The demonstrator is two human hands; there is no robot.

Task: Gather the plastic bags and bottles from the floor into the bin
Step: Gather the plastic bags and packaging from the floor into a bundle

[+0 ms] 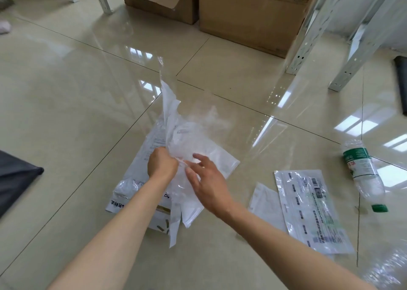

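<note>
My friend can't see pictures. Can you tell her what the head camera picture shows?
A person's left hand grips a bunch of clear and white plastic bags above a shiny tiled floor, while the open right hand reaches for them. More flat bags and a plastic bottle with a green cap lie to the right, cardboard boxes behind.

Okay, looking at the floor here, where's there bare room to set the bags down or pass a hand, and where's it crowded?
Bare floor spreads wide left of the bag pile, up to the cardboard boxes; also between the pile and the shelf legs. Crowded: both hands, left hand and right hand, at the pile, and the right, where flat printed bags lie beside the bottle.
</note>
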